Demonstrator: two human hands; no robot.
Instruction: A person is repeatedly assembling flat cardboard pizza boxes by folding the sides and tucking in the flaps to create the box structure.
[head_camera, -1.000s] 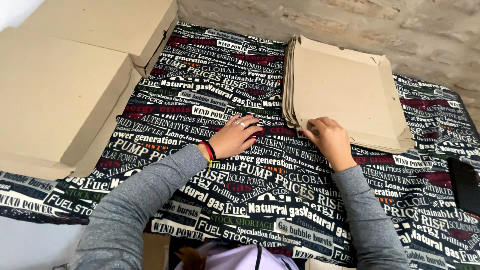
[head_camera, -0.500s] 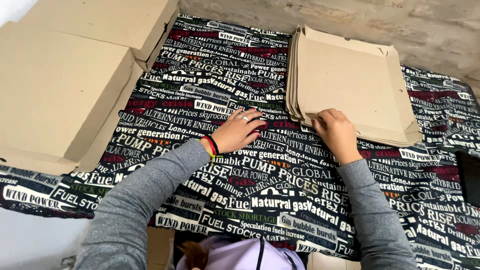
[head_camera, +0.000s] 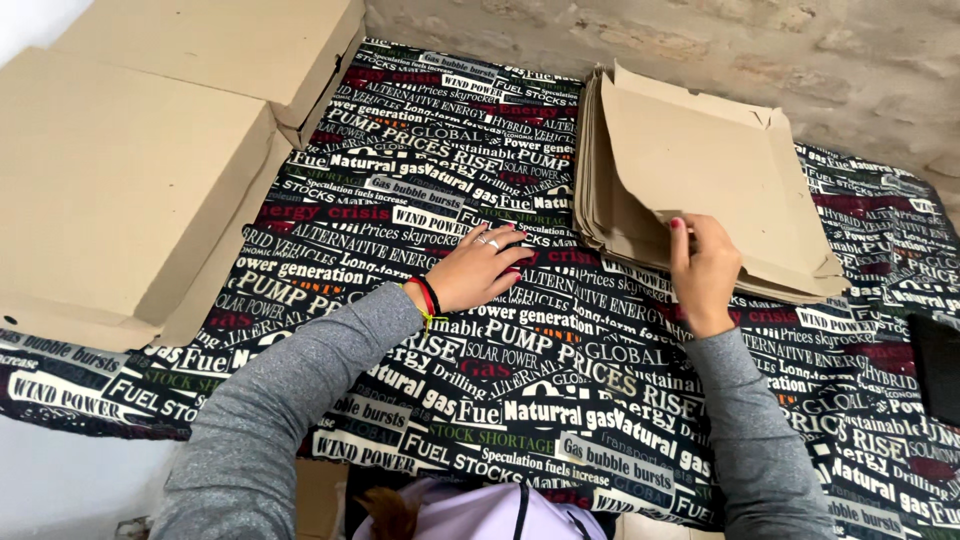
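Head view: the top cardboard sheet (head_camera: 690, 160) of the flat stack (head_camera: 600, 215) at 1 o'clock is pinched at its near edge by the right hand (head_camera: 703, 270). The left hand (head_camera: 478, 270) is laid flat, fingers spread, on the printed cloth (head_camera: 500, 420). Folded boxes (head_camera: 130, 190) are seen at 10 o'clock.

We list one stack of flat brown cardboard blanks (head_camera: 640, 225), far right on the tabletop; its top sheet (head_camera: 700, 165) is lifted and tilted at the near edge.
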